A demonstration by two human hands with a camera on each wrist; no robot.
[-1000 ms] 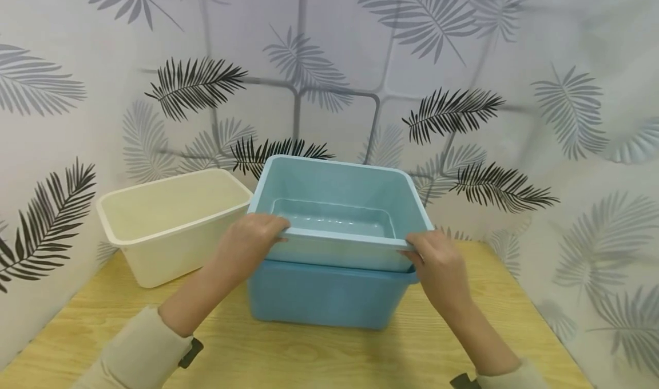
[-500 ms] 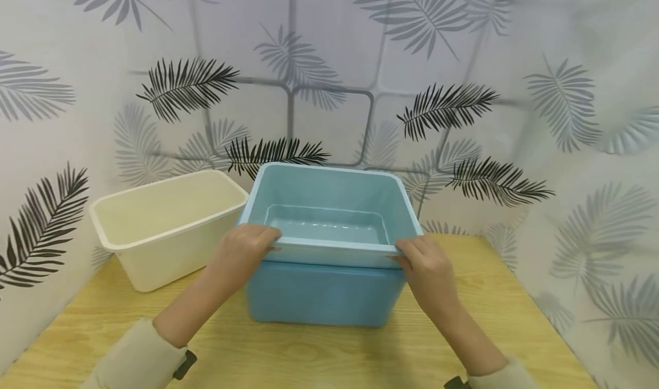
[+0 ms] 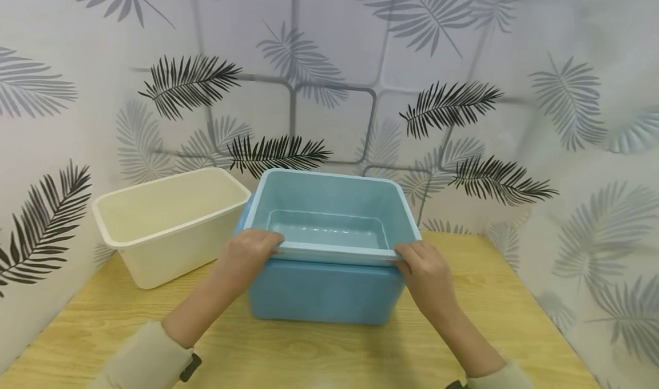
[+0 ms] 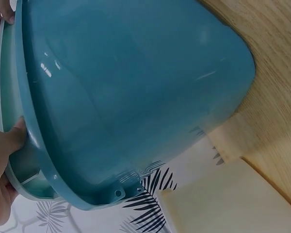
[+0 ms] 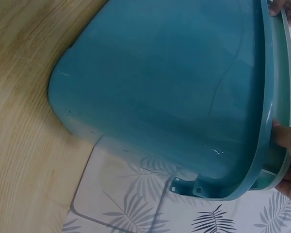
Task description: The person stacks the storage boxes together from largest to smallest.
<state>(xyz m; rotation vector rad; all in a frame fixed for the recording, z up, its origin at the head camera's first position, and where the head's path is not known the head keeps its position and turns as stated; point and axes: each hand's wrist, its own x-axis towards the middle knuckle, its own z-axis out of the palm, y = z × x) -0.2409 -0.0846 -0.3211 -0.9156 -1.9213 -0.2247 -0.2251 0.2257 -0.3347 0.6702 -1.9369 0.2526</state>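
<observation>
A light blue bin (image 3: 329, 197) sits partly down inside a darker blue bin (image 3: 324, 292), its rim standing a little above the darker one. My left hand (image 3: 249, 251) grips the near-left corner of the light bin's rim. At the near-right corner my right hand (image 3: 424, 269) holds the same rim. In the left wrist view the thumb (image 4: 17, 136) lies against the light bin's wall beside the darker rim. The right wrist view shows the darker bin's outer wall (image 5: 160, 92) and small holed tabs (image 5: 199, 187) under its rim. The depth between the bins is hidden.
A cream bin (image 3: 180, 251) stands on the left, close to the blue pair. All rest on a wood-grain table (image 3: 309, 354). Behind and at the sides hangs a leaf-patterned curtain (image 3: 334, 40).
Both hands have lowered the light blue bin deeper into the darker bin, so less of its front wall shows. The cream bin stays in its place.
</observation>
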